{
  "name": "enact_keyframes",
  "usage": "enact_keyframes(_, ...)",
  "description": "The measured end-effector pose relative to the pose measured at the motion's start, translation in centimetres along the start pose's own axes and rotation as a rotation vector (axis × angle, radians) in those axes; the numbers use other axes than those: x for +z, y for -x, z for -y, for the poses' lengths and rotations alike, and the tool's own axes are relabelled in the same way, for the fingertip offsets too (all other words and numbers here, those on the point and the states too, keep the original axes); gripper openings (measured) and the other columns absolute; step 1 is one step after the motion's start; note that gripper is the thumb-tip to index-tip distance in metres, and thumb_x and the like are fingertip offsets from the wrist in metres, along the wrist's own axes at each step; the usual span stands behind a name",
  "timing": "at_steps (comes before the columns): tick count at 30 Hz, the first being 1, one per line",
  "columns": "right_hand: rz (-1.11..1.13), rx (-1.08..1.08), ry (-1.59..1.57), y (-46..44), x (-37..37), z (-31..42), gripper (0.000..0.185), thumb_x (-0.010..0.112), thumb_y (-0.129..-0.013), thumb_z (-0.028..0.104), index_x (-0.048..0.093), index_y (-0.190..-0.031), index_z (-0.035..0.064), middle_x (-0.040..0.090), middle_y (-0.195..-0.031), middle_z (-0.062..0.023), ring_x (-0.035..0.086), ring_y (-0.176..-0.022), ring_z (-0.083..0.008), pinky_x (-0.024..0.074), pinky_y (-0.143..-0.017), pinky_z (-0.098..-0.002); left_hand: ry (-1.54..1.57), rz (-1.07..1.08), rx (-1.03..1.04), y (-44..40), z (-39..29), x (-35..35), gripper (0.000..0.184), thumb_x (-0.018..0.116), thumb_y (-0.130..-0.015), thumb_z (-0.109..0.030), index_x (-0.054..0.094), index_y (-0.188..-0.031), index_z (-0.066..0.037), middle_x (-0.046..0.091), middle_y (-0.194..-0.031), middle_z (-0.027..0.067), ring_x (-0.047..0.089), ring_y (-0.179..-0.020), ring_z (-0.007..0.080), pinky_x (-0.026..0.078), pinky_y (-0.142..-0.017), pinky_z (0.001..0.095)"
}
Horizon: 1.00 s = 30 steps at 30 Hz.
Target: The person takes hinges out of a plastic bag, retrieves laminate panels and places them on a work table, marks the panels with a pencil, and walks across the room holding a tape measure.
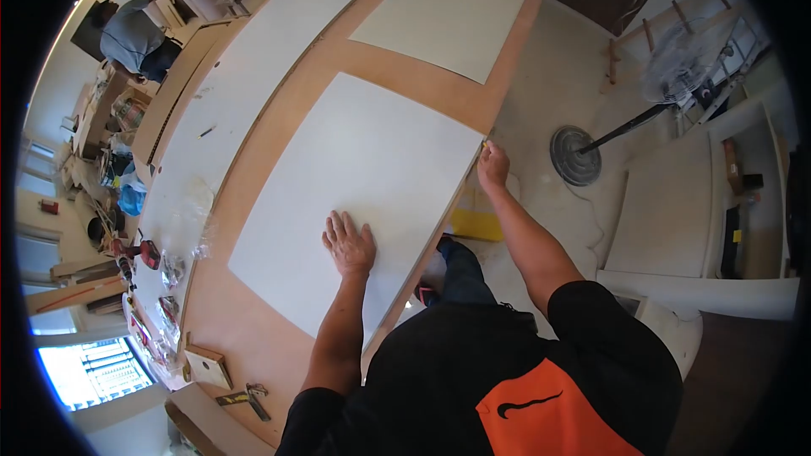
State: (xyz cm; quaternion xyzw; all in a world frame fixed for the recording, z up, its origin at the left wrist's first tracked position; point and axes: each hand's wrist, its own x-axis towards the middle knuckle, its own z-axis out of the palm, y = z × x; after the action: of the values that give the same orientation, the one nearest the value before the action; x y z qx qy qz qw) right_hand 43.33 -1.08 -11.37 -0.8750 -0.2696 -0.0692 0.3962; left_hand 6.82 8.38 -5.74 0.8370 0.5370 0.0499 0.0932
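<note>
Cluttered room, brown tabletop [300, 114] under white panel [372, 160]. Second panel [448, 17] beyond it; fan [676, 67] on floor to its right. Left hand [349, 245]: palm down on white panel, open, fingers slightly spread, nothing gripped, forearm reaching forward. Right hand [492, 166]: arm out, fingers curled at panel's far right corner; tightness and anything held, can't tell.

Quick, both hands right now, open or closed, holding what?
Left hand: open, palm down on the white panel.
Right hand: fingers curled at the panel's corner; can't tell whether it's gripping anything.
</note>
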Motion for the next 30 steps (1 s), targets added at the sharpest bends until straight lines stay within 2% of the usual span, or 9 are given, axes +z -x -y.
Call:
enact_keyframes(4, -0.063, -0.041, 0.027, -0.6, 1.5, -0.1, 0.022, 0.056, -0.086, 0.004, 0.066, -0.106, -0.0007, 0.064, -0.092, -0.0232, 0.062, -0.087, -0.0415, 0.0518, -0.079, -0.0485, -0.002, -0.011, 0.008, -0.1, 0.1, 0.2, 0.062, 0.050, -0.098, -0.038, 0.041, -0.146, -0.001, 0.030, -0.158, 0.0231, 0.022, -0.149, 0.0362, 0.015, -0.120, 0.0534)
enact_keyframes(10, 0.142, -0.048, 0.170, -0.3, -0.2, 1.9, 0.012, 0.053, -0.089, 0.008, 0.061, -0.095, 0.0004, 0.063, -0.091, -0.0234, 0.062, -0.086, -0.0425, 0.0505, -0.077, -0.0520, 0.016, -0.040, 0.034, -0.3, 0.4, 0.5, 0.061, 0.051, -0.097, -0.037, 0.042, -0.144, 0.001, 0.031, -0.156, 0.0252, 0.023, -0.148, 0.0392, 0.015, -0.119, 0.0561)
enact_keyframes(18, 0.620, -0.100, 0.215, 15.3, -6.2, 9.9, 0.011, 0.053, -0.088, 0.007, 0.056, -0.097, 0.0001, 0.062, -0.084, -0.0249, 0.063, -0.079, -0.0442, 0.0505, -0.071, -0.0534, 0.052, -0.115, 0.064, -0.1, 0.6, 0.7, 0.061, 0.055, -0.095, -0.034, 0.044, -0.142, 0.002, 0.034, -0.153, 0.0276, 0.027, -0.145, 0.0421, 0.018, -0.117, 0.0582)
enact_keyframes(19, 0.662, -0.276, 0.080, 17.9, -6.0, 8.5, 0.015, 0.052, -0.087, 0.006, 0.057, -0.100, 0.0007, 0.062, -0.084, -0.0258, 0.063, -0.079, -0.0453, 0.0514, -0.070, -0.0538, 0.063, -0.113, 0.068, 0.2, 0.6, 0.6, 0.060, 0.055, -0.094, -0.034, 0.045, -0.141, 0.003, 0.035, -0.153, 0.0279, 0.029, -0.144, 0.0423, 0.019, -0.117, 0.0583)
enact_keyframes(23, 0.861, -0.388, -0.105, 21.8, -8.5, 12.0, 0.020, 0.051, -0.086, 0.007, 0.060, -0.100, -0.0014, 0.064, -0.081, -0.0291, 0.063, -0.074, -0.0488, 0.0519, -0.069, -0.0554, 0.099, -0.140, 0.085, 0.0, 0.9, 0.0, 0.059, 0.056, -0.094, -0.034, 0.048, -0.138, 0.004, 0.038, -0.150, 0.0285, 0.033, -0.142, 0.0429, 0.021, -0.116, 0.0583)
enact_keyframes(26, 1.007, -0.524, -0.172, 20.2, -7.9, 11.1, 0.018, 0.056, -0.089, 0.021, 0.066, -0.088, 0.0059, 0.066, -0.080, -0.0231, 0.065, -0.074, -0.0441, 0.0517, -0.066, -0.0526, 0.133, -0.173, 0.083, 0.2, 1.4, 0.5, 0.058, 0.058, -0.092, -0.034, 0.052, -0.136, 0.004, 0.040, -0.149, 0.0278, 0.034, -0.141, 0.0423, 0.023, -0.116, 0.0575)
enact_keyframes(27, 0.986, -0.439, -0.129, 19.7, -7.7, 11.0, 0.024, 0.058, -0.090, 0.028, 0.069, -0.087, 0.0067, 0.066, -0.080, -0.0228, 0.064, -0.073, -0.0434, 0.0518, -0.064, -0.0487, 0.165, -0.193, 0.080, 0.2, 1.7, 0.6, 0.059, 0.060, -0.091, -0.035, 0.052, -0.135, 0.004, 0.041, -0.149, 0.0274, 0.034, -0.141, 0.0417, 0.023, -0.116, 0.0574)
enact_keyframes(29, 0.963, -0.350, -0.268, 18.1, -8.4, 10.9, 0.025, 0.058, -0.091, 0.024, 0.069, -0.093, 0.0023, 0.069, -0.076, -0.0181, 0.070, -0.068, -0.0279, 0.0540, -0.063, -0.0406, 0.209, -0.232, 0.093, 0.9, 2.0, 1.3, 0.061, 0.063, -0.089, -0.036, 0.053, -0.135, 0.003, 0.044, -0.147, 0.0263, 0.036, -0.140, 0.0405, 0.025, -0.115, 0.0571)
enact_keyframes(30, 1.086, -0.207, -0.180, 16.8, -9.1, 11.5, 0.024, 0.058, -0.091, 0.020, 0.068, -0.098, -0.0005, 0.071, -0.076, -0.0133, 0.070, -0.067, -0.0174, 0.0541, -0.060, -0.0346, 0.219, -0.251, 0.102, 1.3, 2.0, 1.5, 0.062, 0.064, -0.088, -0.037, 0.053, -0.135, 0.003, 0.047, -0.145, 0.0257, 0.038, -0.139, 0.0400, 0.026, -0.115, 0.0569)
